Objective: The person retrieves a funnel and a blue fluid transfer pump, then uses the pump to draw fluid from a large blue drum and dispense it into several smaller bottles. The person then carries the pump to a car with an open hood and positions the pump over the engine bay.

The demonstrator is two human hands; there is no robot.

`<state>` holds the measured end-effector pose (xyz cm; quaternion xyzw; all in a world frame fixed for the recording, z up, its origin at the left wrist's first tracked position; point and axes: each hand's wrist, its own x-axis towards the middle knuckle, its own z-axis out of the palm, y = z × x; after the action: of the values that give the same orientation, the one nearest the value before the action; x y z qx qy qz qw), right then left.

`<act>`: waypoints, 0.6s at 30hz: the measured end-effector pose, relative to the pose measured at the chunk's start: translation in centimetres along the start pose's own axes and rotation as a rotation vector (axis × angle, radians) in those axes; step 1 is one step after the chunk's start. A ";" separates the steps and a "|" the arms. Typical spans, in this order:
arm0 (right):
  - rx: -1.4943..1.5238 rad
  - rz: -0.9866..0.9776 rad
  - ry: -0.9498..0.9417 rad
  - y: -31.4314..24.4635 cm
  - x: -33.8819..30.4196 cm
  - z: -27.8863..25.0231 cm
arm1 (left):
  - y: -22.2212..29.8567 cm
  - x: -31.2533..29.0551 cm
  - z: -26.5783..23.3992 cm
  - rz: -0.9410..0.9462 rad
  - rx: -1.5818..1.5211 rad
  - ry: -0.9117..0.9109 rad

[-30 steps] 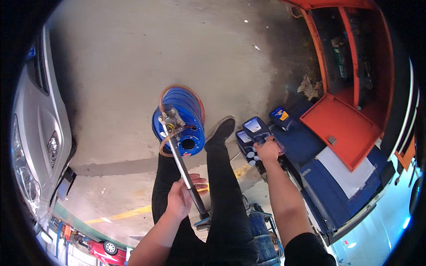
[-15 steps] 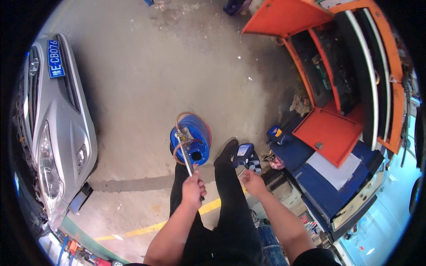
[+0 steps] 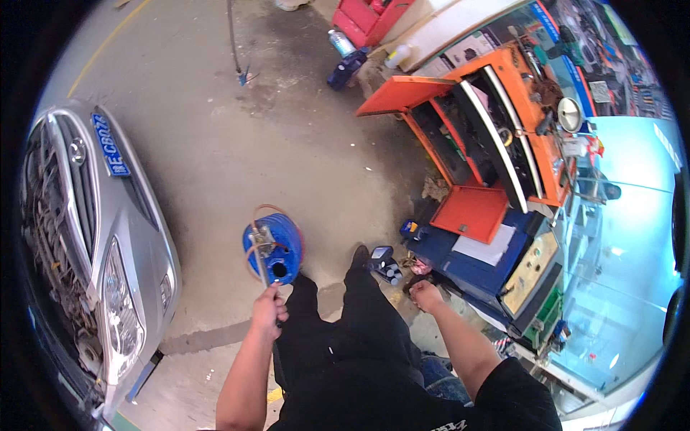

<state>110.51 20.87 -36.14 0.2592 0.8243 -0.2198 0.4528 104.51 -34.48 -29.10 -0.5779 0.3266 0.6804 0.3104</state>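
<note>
My left hand [image 3: 269, 310] is closed round the lower end of a long metal lever [image 3: 262, 271]. It runs up to a metal pump fitting [image 3: 263, 243] on a blue drum [image 3: 290, 263], which has a brown hose [image 3: 279, 207] looped round it. The drum is in front of my left leg. My right hand [image 3: 427, 296] is out to the right with its fingers curled; a dark shape shows beside them, and I cannot make out what they hold. Left of that hand, dark blue bottles [image 3: 389, 273] with grey caps are on the floor beside my shoe.
A silver car [image 3: 133, 237] with its engine bay exposed stands at left. On the right are an orange tool cabinet [image 3: 552, 169] with open doors, a dark blue case [image 3: 425, 248] under a white sheet [image 3: 484, 246], and a glass pane [image 3: 618, 266]. A hose [image 3: 233, 39] hangs at the top.
The view has tilted up, showing more of the far shop and the car's engine bay. My right hand has moved right, away from the bottles. My left hand still grips the lever.
</note>
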 end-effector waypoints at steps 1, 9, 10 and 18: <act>0.030 -0.072 0.042 -0.1 -0.8 -0.4 | 1.1 -0.9 -0.7 0.018 0.014 0.004; -1.093 -0.387 -0.363 -0.4 -3.5 0.2 | 10.3 -2.4 -5.3 0.102 0.023 0.070; -1.065 -0.404 -0.359 0.1 -3.5 0.7 | 11.8 -2.5 -5.9 0.107 0.021 0.071; -1.076 -0.761 -0.397 -0.7 3.4 -3.2 | 23.6 -9.0 -9.6 0.035 -0.144 0.224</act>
<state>106.53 23.05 -37.45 -0.3546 0.7538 0.0330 0.5523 92.55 -56.61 -19.28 -0.6651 0.3196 0.6387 0.2181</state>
